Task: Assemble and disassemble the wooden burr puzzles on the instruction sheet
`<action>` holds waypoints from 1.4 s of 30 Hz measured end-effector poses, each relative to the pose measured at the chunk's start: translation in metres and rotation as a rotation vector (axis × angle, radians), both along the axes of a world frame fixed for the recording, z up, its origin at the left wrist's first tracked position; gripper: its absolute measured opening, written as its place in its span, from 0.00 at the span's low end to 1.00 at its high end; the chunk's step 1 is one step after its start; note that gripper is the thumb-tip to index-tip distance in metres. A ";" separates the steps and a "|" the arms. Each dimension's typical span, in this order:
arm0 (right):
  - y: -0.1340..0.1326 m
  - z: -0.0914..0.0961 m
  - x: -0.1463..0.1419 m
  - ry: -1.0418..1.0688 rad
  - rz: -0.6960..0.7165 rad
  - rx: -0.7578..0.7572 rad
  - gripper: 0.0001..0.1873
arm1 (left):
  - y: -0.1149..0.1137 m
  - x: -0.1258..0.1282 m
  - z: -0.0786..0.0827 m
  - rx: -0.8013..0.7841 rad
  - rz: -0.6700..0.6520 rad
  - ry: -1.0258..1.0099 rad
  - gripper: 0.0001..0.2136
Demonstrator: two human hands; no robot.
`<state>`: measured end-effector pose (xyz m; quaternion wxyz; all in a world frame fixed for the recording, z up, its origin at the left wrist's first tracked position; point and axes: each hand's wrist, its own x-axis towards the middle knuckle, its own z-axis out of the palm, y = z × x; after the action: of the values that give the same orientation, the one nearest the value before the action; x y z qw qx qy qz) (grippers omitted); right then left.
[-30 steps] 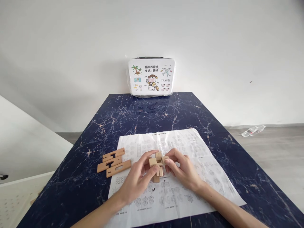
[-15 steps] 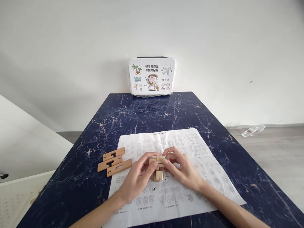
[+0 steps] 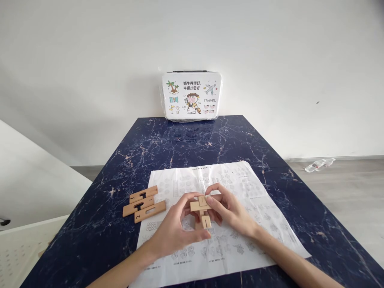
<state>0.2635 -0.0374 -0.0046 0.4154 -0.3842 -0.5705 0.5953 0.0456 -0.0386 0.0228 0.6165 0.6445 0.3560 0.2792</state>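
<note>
Interlocked light wooden blocks, a wooden burr puzzle [image 3: 198, 206], are held above a printed sheet [image 3: 228, 264]. My left hand [image 3: 174, 224] wraps its far and left sides, with the thumb stretched along the near end. On the right, my right hand [image 3: 229, 206] pinches the puzzle with thumb and fingers near the top block. Parts of the puzzle's underside are hidden by my fingers. Left of my hands lie flat slotted wooden pieces, one marked 2 [image 3: 150, 211], one in the middle [image 3: 138, 206] and one marked 3 [image 3: 143, 195].
The sheet of small line drawings lies on a dark blue marbled table [image 3: 192, 148]. A white cartoon-printed case [image 3: 192, 96] stands at the far edge against the wall. Plastic bottles [image 3: 319, 165] lie on the floor at right. A white perforated surface [image 3: 27, 244] is at lower left.
My left thumb has moved from the puzzle's upper part down to its near end. The puzzle has turned slightly, and its near block has shifted a little right and up.
</note>
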 end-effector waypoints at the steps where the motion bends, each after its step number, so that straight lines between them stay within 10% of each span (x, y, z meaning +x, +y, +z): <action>1: 0.000 0.001 0.000 0.007 0.008 -0.015 0.21 | -0.001 0.001 0.001 0.000 0.013 0.004 0.33; 7: 0.000 0.000 0.001 -0.020 -0.008 0.005 0.22 | 0.001 -0.001 -0.003 -0.058 0.095 0.001 0.30; 14: 0.000 -0.009 0.003 -0.419 -0.181 0.367 0.14 | 0.012 -0.002 -0.003 -0.072 0.394 -0.032 0.30; 19: 0.000 -0.015 0.003 -0.572 -0.028 0.520 0.44 | 0.012 0.000 -0.003 -0.095 0.432 -0.048 0.32; 22: 0.001 -0.015 0.002 -0.609 0.024 0.577 0.40 | 0.011 0.001 -0.004 -0.100 0.437 -0.060 0.32; 42: 0.006 -0.005 0.008 -0.169 -0.051 0.006 0.22 | 0.004 0.001 -0.002 0.017 0.338 -0.002 0.33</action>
<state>0.2711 -0.0310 -0.0098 0.3819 -0.4463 -0.5953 0.5483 0.0462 -0.0349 0.0206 0.5554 0.5803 0.4563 0.3828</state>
